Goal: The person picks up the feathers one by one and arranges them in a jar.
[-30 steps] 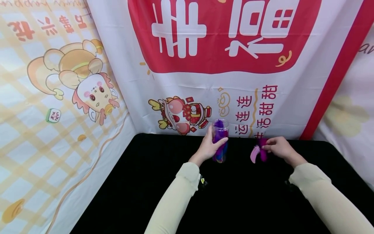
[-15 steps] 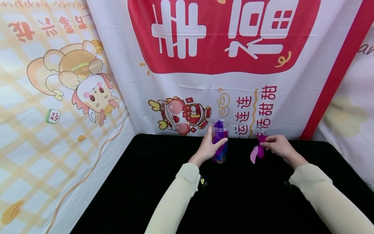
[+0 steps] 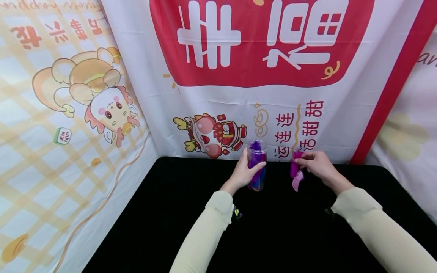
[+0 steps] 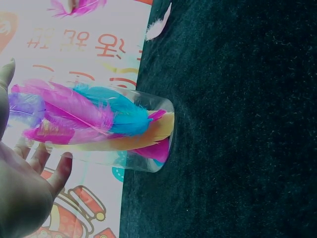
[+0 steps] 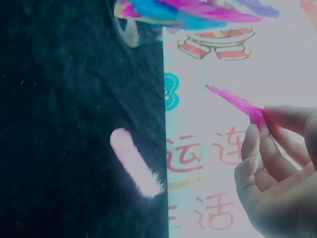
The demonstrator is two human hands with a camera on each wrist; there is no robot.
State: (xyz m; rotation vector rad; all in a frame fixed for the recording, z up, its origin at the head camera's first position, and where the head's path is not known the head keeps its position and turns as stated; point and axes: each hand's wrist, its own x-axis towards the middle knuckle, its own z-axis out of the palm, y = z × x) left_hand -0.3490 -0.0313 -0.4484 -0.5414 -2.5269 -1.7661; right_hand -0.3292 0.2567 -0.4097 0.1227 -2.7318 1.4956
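A clear jar packed with purple, blue, magenta and yellow feathers stands upright near the table's back edge. My left hand grips it around the side, thumb across the front. To the right, my right hand pinches a magenta feather between thumb and fingers, held above the table and apart from the jar. Below that feather, a pale pink feather lies on the black cloth, nearest to the right hand; the right wrist view shows nothing touching it.
Black cloth covers the table. Right behind its back edge hangs a white and red printed banner. A checked yellow printed sheet hangs at the left, and another pale sheet at the right.
My right hand has moved left and slightly up with the magenta feather, closer to the jar. The pale pink feather stays where it was. My left hand and the jar have hardly moved.
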